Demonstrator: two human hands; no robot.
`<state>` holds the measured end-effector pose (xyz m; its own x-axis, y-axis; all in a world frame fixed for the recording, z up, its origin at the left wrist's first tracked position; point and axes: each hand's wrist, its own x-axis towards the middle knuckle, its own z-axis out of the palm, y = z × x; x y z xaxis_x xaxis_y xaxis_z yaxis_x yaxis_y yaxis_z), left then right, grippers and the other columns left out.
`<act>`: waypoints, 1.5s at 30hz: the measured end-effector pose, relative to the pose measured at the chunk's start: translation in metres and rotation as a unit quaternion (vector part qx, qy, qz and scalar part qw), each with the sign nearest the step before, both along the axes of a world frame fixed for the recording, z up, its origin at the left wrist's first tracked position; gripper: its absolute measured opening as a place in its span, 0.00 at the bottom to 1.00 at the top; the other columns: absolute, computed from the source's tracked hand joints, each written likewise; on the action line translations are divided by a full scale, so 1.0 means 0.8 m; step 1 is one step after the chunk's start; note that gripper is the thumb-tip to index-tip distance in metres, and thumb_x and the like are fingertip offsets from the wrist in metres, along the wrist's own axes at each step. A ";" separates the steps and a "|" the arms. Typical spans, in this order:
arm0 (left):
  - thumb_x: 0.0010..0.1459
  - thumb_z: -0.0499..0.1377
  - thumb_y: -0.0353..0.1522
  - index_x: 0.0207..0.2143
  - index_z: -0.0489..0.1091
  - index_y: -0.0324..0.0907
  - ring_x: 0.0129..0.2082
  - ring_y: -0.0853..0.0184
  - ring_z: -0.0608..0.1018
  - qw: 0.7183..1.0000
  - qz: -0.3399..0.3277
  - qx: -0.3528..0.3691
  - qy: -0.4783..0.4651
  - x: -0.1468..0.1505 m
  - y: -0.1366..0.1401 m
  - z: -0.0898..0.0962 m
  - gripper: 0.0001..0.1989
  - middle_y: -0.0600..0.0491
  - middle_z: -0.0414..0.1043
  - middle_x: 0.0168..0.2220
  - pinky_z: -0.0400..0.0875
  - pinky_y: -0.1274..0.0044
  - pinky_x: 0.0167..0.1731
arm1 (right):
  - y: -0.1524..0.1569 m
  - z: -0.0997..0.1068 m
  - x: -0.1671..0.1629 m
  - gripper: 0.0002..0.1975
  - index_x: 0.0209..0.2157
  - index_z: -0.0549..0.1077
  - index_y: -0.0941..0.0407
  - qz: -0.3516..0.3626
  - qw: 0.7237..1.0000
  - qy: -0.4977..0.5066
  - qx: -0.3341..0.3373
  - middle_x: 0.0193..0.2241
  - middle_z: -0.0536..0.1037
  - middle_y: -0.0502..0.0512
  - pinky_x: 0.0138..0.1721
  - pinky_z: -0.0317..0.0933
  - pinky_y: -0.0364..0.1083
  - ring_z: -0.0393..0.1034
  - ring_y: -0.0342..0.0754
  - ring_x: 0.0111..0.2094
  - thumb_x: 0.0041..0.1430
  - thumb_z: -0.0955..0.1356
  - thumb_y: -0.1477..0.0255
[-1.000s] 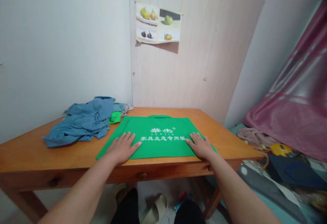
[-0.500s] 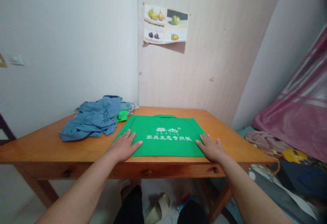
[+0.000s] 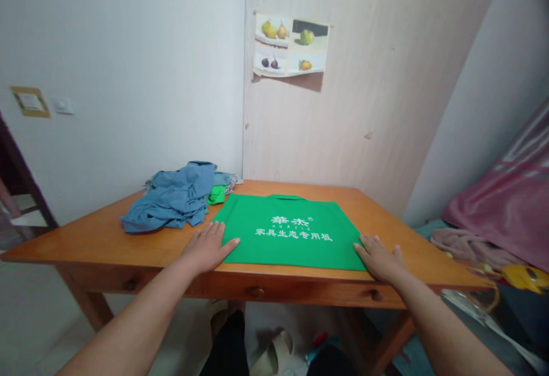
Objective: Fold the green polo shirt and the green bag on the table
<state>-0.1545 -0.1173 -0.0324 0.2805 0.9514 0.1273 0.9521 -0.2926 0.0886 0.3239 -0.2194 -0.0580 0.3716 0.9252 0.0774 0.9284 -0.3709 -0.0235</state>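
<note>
A green folded shirt [image 3: 291, 253] lies flat on the wooden table, with white lettering on its face and a collar along its far edge. My left hand [image 3: 208, 248] rests palm down at the shirt's near left edge, fingers stretched out and the thumb over the green cloth. At the near right edge, my right hand [image 3: 380, 257] is also flat, its fingertips and thumb touching the shirt's border. Neither hand grips the cloth.
Crumpled blue clothes [image 3: 175, 198] are heaped on the table's left, with a bright green cloth [image 3: 217, 194] beside them. The table [image 3: 171, 253] meets the wall at the back. A pink curtain [image 3: 497, 204] and a yellow object [image 3: 525, 278] are at the right.
My hands have slid outward, from on top of the shirt to its left and right edges. The view has turned slightly left. The shirt still lies flat.
</note>
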 end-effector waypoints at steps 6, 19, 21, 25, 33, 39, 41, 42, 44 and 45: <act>0.61 0.42 0.57 0.62 0.61 0.36 0.67 0.48 0.54 1.000 0.012 0.023 0.005 -0.005 0.005 0.017 0.40 0.36 0.53 0.67 0.45 0.54 0.62 | 0.008 0.001 0.015 0.34 0.64 0.61 0.56 -0.028 0.999 -0.040 0.023 0.67 0.55 0.59 0.62 0.31 0.75 0.41 0.60 0.69 0.66 0.49 0.55; 0.66 0.41 0.52 0.66 0.56 0.46 0.68 0.52 0.52 0.978 -0.201 -0.014 -0.050 0.137 0.020 0.002 0.33 0.47 0.51 0.69 0.47 0.55 0.63 | 0.090 0.021 -0.186 0.38 0.68 0.53 0.57 0.208 0.977 0.045 0.009 0.69 0.50 0.58 0.66 0.37 0.60 0.38 0.56 0.70 0.66 0.50 0.49; 0.64 0.39 0.56 0.67 0.54 0.47 0.69 0.52 0.49 0.979 -0.196 -0.027 -0.048 0.129 0.022 -0.002 0.36 0.47 0.47 0.70 0.45 0.54 0.63 | 0.091 0.015 -0.183 0.39 0.69 0.51 0.56 0.212 0.976 0.050 -0.002 0.69 0.50 0.56 0.66 0.35 0.61 0.38 0.56 0.70 0.65 0.50 0.47; 0.61 0.37 0.60 0.69 0.51 0.45 0.70 0.51 0.45 0.986 -0.155 -0.043 -0.042 0.092 0.033 0.001 0.43 0.46 0.43 0.70 0.43 0.55 0.64 | 0.089 0.011 -0.143 0.39 0.69 0.51 0.53 0.197 0.979 0.054 -0.013 0.70 0.47 0.53 0.66 0.35 0.61 0.37 0.56 0.70 0.64 0.49 0.45; 0.59 0.37 0.62 0.69 0.50 0.42 0.70 0.53 0.45 0.993 -0.103 -0.034 -0.042 0.058 0.048 -0.003 0.46 0.45 0.43 0.70 0.43 0.59 0.64 | 0.082 -0.002 -0.055 0.38 0.68 0.53 0.53 0.108 0.994 0.023 -0.004 0.69 0.49 0.54 0.64 0.35 0.68 0.38 0.58 0.70 0.64 0.49 0.47; 0.59 0.37 0.63 0.69 0.50 0.41 0.70 0.52 0.46 0.995 -0.084 -0.037 -0.043 0.061 0.045 -0.001 0.47 0.43 0.42 0.70 0.43 0.57 0.64 | 0.079 -0.007 -0.029 0.38 0.68 0.52 0.53 0.059 0.998 0.007 0.003 0.69 0.48 0.54 0.62 0.35 0.74 0.39 0.60 0.69 0.64 0.49 0.47; 0.58 0.37 0.63 0.69 0.49 0.41 0.70 0.52 0.46 0.995 -0.079 -0.039 -0.041 0.061 0.045 0.001 0.48 0.44 0.41 0.70 0.43 0.56 0.63 | 0.079 -0.004 -0.031 0.38 0.68 0.53 0.52 0.053 0.999 0.006 0.000 0.69 0.48 0.55 0.62 0.35 0.74 0.38 0.60 0.69 0.64 0.49 0.47; 0.58 0.36 0.63 0.69 0.49 0.41 0.70 0.52 0.45 0.995 -0.077 -0.040 -0.039 0.061 0.044 0.002 0.48 0.44 0.40 0.70 0.43 0.55 0.63 | 0.078 -0.002 -0.033 0.38 0.68 0.53 0.52 0.050 0.999 0.007 -0.002 0.69 0.48 0.55 0.62 0.36 0.74 0.38 0.60 0.69 0.64 0.49 0.47; 0.58 0.36 0.63 0.69 0.49 0.42 0.70 0.52 0.45 0.996 -0.073 -0.040 -0.033 0.061 0.043 0.004 0.47 0.44 0.40 0.70 0.43 0.55 0.63 | 0.078 0.002 -0.037 0.38 0.68 0.53 0.51 0.046 0.999 0.011 -0.006 0.70 0.48 0.54 0.61 0.36 0.74 0.38 0.60 0.69 0.64 0.49 0.46; 0.59 0.36 0.63 0.69 0.49 0.42 0.70 0.52 0.45 0.996 -0.072 -0.041 -0.031 0.062 0.043 0.005 0.47 0.44 0.39 0.70 0.43 0.54 0.63 | 0.078 0.004 -0.039 0.38 0.68 0.52 0.52 0.044 0.999 0.013 -0.008 0.70 0.47 0.55 0.61 0.36 0.74 0.38 0.60 0.69 0.64 0.49 0.46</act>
<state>-0.1051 -0.0830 -0.0284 0.4083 0.9099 0.0728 0.8931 -0.4147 0.1742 0.2931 -0.1569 -0.0550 0.2897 0.9556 0.0539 0.9568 -0.2876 -0.0436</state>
